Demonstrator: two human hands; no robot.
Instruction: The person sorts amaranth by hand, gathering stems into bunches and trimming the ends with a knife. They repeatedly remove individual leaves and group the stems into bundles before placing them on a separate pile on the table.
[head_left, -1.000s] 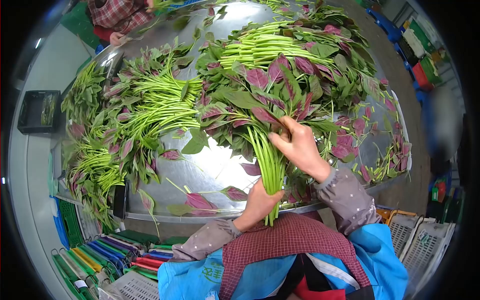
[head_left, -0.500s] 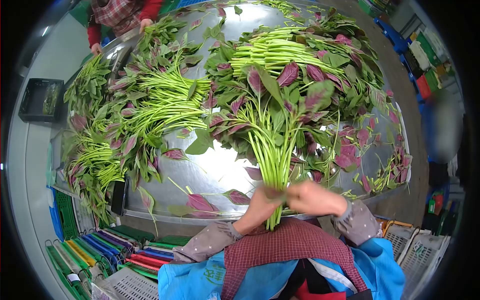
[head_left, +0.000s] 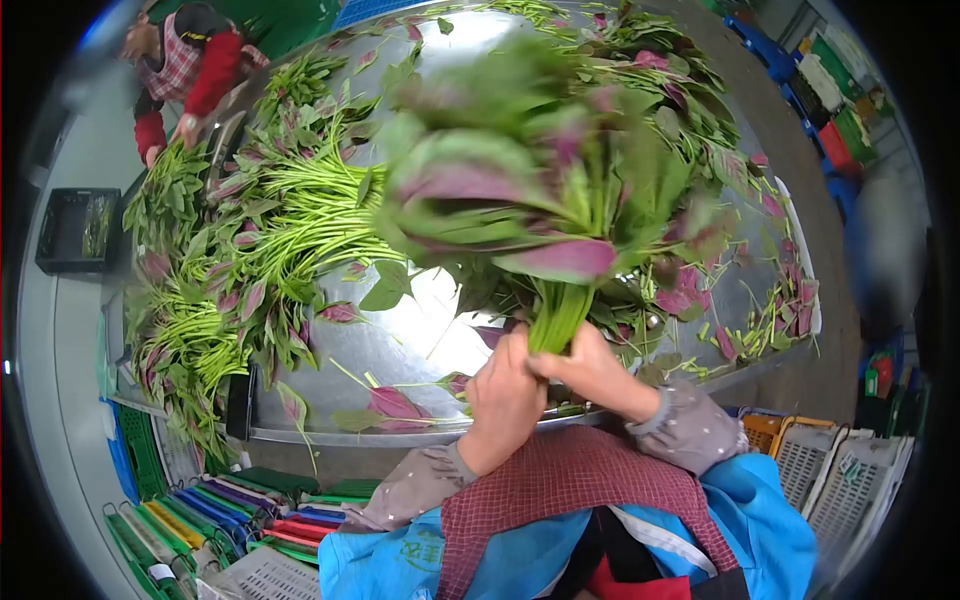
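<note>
The person's left hand (head_left: 507, 392) and right hand (head_left: 598, 372) are both grasping the bright green stems of a leafy green-and-purple bunch (head_left: 560, 318), fingers closed around them side by side. The bunch is standing upright, leaves blurred, above the near part of a shiny metal table (head_left: 385, 335). A pile of pale-green-stemmed greens (head_left: 325, 205) is lying on the table to the left, and loose purple-and-green leaves (head_left: 398, 404) are lying near the table's front edge. Across the table, a person in red sleeves (head_left: 213, 75) is touching other greens (head_left: 170, 195).
</note>
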